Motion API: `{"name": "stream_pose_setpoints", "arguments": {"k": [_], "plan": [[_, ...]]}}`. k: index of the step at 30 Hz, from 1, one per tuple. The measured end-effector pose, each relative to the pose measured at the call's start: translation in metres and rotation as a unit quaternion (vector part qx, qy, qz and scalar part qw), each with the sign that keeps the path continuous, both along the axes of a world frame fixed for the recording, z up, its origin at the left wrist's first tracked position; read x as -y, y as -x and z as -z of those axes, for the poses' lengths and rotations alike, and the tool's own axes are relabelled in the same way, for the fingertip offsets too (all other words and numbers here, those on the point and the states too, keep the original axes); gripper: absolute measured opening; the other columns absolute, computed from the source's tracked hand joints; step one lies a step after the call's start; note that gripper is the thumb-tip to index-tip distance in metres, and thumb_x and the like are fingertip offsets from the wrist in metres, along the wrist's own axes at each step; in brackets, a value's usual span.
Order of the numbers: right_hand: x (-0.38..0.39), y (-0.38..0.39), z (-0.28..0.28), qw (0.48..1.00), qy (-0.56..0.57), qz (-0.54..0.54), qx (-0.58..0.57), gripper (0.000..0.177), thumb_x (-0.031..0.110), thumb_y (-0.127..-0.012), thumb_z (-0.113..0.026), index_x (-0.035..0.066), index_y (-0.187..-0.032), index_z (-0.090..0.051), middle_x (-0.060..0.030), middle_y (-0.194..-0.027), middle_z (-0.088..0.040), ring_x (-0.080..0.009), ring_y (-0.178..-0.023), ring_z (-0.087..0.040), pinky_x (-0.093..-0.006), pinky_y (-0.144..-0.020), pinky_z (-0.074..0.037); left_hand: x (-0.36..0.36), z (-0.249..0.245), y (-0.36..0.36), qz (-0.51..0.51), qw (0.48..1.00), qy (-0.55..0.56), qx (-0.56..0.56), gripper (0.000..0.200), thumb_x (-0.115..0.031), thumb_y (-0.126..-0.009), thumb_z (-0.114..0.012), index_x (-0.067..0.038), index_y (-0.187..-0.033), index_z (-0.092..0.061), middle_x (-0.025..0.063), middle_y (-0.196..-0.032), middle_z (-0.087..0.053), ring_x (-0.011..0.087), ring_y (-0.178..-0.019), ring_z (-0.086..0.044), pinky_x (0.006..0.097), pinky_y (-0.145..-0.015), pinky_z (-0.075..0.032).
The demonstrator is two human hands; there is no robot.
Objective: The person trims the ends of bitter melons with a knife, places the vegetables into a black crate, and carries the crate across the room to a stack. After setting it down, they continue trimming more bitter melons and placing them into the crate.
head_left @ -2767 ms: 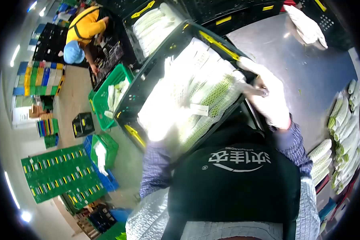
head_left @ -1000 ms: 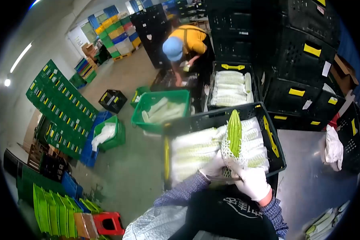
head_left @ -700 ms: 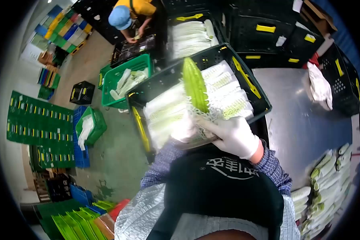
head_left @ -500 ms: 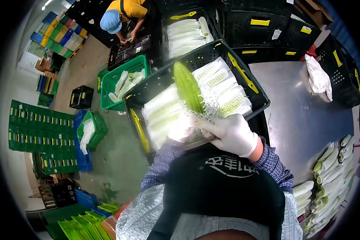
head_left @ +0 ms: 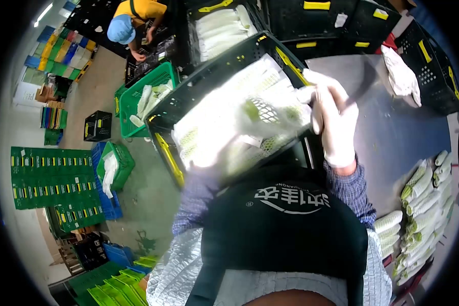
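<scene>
A light green gourd (head_left: 250, 110) with a white net sleeve (head_left: 270, 113) around it is blurred above the dark crate (head_left: 188, 87). My right hand (head_left: 334, 120), in a white glove, is at the sleeve's right end, thumb and fingers closed on its edge. My left hand (head_left: 217, 153) is on the left side of the gourd, washed out by glare, so its fingers cannot be made out. Rows of wrapped gourds (head_left: 262, 74) fill the crate below. A dark curved streak, perhaps a shadow, shows beside my right hand.
A metal table (head_left: 377, 137) is at right, with stacked wrapped gourds (head_left: 423, 219) near its front edge and a white bag (head_left: 400, 76) at the back. Green crates (head_left: 147, 102) stand left. Dark crates (head_left: 321, 23) line the back. A person in a blue cap (head_left: 121, 29) works at upper left.
My right hand has moved up and right from the gourd's lower end. The gourd, upright and largely bare before, now lies lower, blurred, with netting over it. The view has shifted slightly.
</scene>
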State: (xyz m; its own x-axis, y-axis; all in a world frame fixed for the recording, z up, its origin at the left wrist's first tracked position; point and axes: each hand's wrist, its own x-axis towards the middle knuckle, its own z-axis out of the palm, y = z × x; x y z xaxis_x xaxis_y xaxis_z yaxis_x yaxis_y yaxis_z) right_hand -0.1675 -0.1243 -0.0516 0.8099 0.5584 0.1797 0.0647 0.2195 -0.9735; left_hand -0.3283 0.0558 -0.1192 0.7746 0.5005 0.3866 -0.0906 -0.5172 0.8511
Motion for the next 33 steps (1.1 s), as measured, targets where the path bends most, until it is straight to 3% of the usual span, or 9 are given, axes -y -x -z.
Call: {"name": "stream_pose_setpoints", "arguments": {"k": [3,5,10,14,17,19,20,26,33], "plan": [[-0.008,-0.026,0.032,0.97,0.084,-0.191,-0.122,0.038,0.036,-0.1,-0.056,0.002,-0.111,-0.069,0.0078,-0.044,-0.036,-0.003,-0.034,-0.03,-0.0211,-0.033,-0.022,-0.012,-0.005,-0.009,-0.109,0.942,-0.317,0.021,0.042,-0.03,-0.081,-0.078,-0.016,-0.12,-0.068,0.0126,-0.143,-0.052,0.0352,-0.141,-0.04,0.0521,-0.118,-0.025],[-0.015,-0.029,0.073,0.939,0.059,-0.305,-0.146,0.053,0.029,-0.094,-0.067,0.001,-0.136,-0.051,-0.0017,-0.077,-0.061,-0.0097,-0.066,-0.058,-0.024,-0.061,-0.048,-0.01,-0.017,-0.02,-0.126,0.914,-0.385,0.02,0.039,-0.03,-0.078,-0.08,-0.023,-0.116,-0.072,0.0126,-0.145,-0.05,0.0404,-0.143,-0.036,0.0573,-0.119,-0.02],[-0.018,-0.005,0.051,0.925,0.099,-0.36,-0.066,0.055,0.027,-0.085,-0.077,-0.001,-0.13,-0.062,-0.0138,-0.117,-0.07,-0.0194,-0.106,-0.065,-0.0308,-0.093,-0.051,-0.005,-0.018,-0.04,-0.217,0.862,-0.456,-0.024,0.059,-0.012,-0.089,-0.071,-0.018,-0.145,-0.052,0.0194,-0.154,-0.038,0.0399,-0.146,-0.032,0.0503,-0.117,-0.03],[-0.019,0.001,0.05,0.96,0.063,-0.269,0.055,0.077,0.023,-0.084,-0.077,0.001,-0.149,-0.042,-0.0168,-0.131,-0.065,-0.0185,-0.117,-0.063,-0.0315,-0.102,-0.047,0.002,-0.017,-0.036,-0.067,0.961,0.248,0.1,0.077,-0.029,-0.097,-0.066,-0.004,-0.157,-0.025,0.0196,-0.154,-0.041,0.0299,-0.142,-0.041,0.0421,-0.116,-0.035],[-0.025,0.006,0.062,0.958,0.094,-0.227,0.15,0.079,0.026,-0.081,-0.081,0.0,-0.147,-0.045,-0.0175,-0.115,-0.069,-0.0207,-0.1,-0.07,-0.0307,-0.087,-0.053,0.01,0.001,-0.031,0.03,0.962,0.268,0.036,0.052,-0.005,-0.092,-0.058,-0.001,-0.143,-0.045,0.019,-0.137,-0.055,0.0284,-0.129,-0.053,0.04,-0.109,-0.044],[-0.024,0.012,0.072,0.936,0.149,-0.182,0.26,0.082,0.026,-0.077,-0.084,-0.002,-0.144,-0.047,-0.0169,-0.104,-0.07,-0.0236,-0.087,-0.072,-0.0316,-0.076,-0.055,0.017,0.023,-0.031,0.087,0.886,0.45,0.063,0.046,0.001,-0.093,-0.056,0.0,-0.138,-0.05,0.0174,-0.129,-0.06,0.0278,-0.122,-0.059,0.0397,-0.105,-0.049],[-0.023,0.013,0.073,0.928,0.147,-0.162,0.301,0.083,0.026,-0.074,-0.085,-0.001,-0.142,-0.048,-0.0165,-0.1,-0.069,-0.0256,-0.083,-0.071,-0.0327,-0.073,-0.055,0.027,0.009,-0.031,0.131,0.729,0.66,0.13,0.045,-0.001,-0.095,-0.055,-0.001,-0.139,-0.048,0.0175,-0.131,-0.058,0.0286,-0.12,-0.059,0.0404,-0.104,-0.05],[-0.019,0.012,0.076,0.864,0.114,-0.039,0.489,0.07,0.019,-0.062,-0.085,0.003,-0.125,-0.059,-0.0107,-0.091,-0.067,-0.0291,-0.075,-0.069,-0.0346,-0.066,-0.055,0.019,0.043,-0.033,0.125,0.692,0.694,0.155,0.041,-0.006,-0.1,-0.05,0.003,-0.14,-0.044,0.0174,-0.133,-0.056,0.0279,-0.116,-0.06,0.0392,-0.101,-0.052],[-0.009,0.022,0.063,0.784,0.15,-0.107,0.592,0.017,0.022,-0.081,-0.075,0.011,-0.091,-0.068,-0.0013,-0.08,-0.064,-0.0188,-0.054,-0.059,-0.0319,-0.05,-0.048,0.016,0.024,-0.025,0.105,0.812,0.561,0.121,0.052,0.001,-0.086,-0.066,0.002,-0.135,-0.047,0.0146,-0.118,-0.064,0.0253,-0.107,-0.064,0.0389,-0.093,-0.056]]}}
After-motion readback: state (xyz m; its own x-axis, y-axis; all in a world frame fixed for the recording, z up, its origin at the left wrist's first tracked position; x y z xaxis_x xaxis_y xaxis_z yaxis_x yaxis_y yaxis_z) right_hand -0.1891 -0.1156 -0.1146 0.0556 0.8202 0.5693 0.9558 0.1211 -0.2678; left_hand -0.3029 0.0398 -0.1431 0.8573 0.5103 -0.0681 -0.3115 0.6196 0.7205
